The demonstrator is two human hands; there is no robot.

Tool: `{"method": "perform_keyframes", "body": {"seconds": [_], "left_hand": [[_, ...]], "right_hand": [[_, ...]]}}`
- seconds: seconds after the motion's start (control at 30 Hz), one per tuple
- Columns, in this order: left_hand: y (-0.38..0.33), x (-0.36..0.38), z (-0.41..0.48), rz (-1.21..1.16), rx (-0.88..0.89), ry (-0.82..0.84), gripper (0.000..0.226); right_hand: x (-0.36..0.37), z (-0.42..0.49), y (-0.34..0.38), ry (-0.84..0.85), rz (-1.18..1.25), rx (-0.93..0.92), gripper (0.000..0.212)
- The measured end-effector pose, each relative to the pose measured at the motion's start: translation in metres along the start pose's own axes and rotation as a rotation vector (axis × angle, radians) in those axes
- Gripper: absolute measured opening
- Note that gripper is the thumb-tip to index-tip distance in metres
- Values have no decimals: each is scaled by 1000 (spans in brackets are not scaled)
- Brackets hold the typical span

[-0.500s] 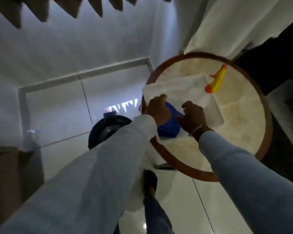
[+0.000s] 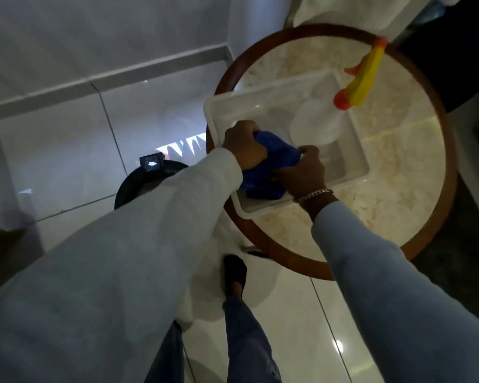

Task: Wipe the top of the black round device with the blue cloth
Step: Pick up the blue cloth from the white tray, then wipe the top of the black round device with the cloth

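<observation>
The blue cloth [image 2: 271,167] is bunched up inside a white plastic tray [image 2: 351,150] on a round table. My left hand [image 2: 244,145] grips the cloth's upper left part. My right hand [image 2: 302,172] holds its lower right part, with a metal bracelet at the wrist. The black round device [image 2: 141,181] stands on the floor to the left of the table. My left sleeve hides most of it.
A white spray bottle [image 2: 318,123] with a yellow and orange trigger head [image 2: 362,78] stands in the tray's far right. The round table [image 2: 393,189] has a marble top and a brown wooden rim. My foot in a dark shoe [image 2: 234,272] rests on the glossy tiled floor.
Both hands have closed on the blue cloth, which now shows between them. The camera has moved closer to the table.
</observation>
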State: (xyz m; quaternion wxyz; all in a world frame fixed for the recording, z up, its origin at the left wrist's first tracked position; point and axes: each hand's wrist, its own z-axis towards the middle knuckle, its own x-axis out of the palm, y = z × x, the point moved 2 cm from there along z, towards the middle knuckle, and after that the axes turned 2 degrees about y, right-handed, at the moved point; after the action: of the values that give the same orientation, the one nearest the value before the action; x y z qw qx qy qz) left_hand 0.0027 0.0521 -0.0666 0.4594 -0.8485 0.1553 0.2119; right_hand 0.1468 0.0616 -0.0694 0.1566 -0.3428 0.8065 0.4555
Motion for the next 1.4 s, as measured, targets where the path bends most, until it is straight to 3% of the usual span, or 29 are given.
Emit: {"method": "perform_keyframes", "body": {"seconds": [0.07, 0.23, 0.3, 0.5, 0.6, 0.73, 0.87, 0.9, 0.97, 1.03, 1.1, 1.23, 1.4], "left_hand": [[-2, -13, -14, -142, 21, -54, 39], [17, -62, -61, -518, -4, -177, 40], [42, -80, -80, -626, -27, -242, 42], [166, -96, -108, -593, -159, -537, 33], [234, -68, -112, -511, -218, -528, 36], [299, -40, -92, -495, -186, -522, 42], [346, -40, -80, -340, -121, -638, 43], [358, -42, -79, -275, -83, -619, 50], [381, -42, -76, -180, -21, -426, 76], [396, -40, -68, -28, 5, -153, 108], [403, -37, -57, 190, 75, -13, 129], [410, -38, -39, 474, 155, 9, 143], [411, -42, -37, 474, 169, 15, 143]], "right_hand": [[-11, -11, 10, -21, 110, 1, 71], [-2, -44, 58, 23, 120, -222, 19], [23, -57, 75, 32, 122, -306, 13], [151, -78, 65, 133, 92, -413, 34], [211, -75, 21, 165, 107, -340, 42], [264, -46, -31, 85, 51, -305, 42], [286, 0, -45, 172, 91, -224, 39], [289, 10, -45, 212, 68, -219, 39], [291, 23, -44, 213, -22, -261, 38], [293, 25, -44, 73, -160, -414, 41], [305, 20, -43, -37, -312, -553, 54], [348, 14, -55, -8, -769, -609, 72], [346, -2, -85, -1, -856, -747, 69]]}}
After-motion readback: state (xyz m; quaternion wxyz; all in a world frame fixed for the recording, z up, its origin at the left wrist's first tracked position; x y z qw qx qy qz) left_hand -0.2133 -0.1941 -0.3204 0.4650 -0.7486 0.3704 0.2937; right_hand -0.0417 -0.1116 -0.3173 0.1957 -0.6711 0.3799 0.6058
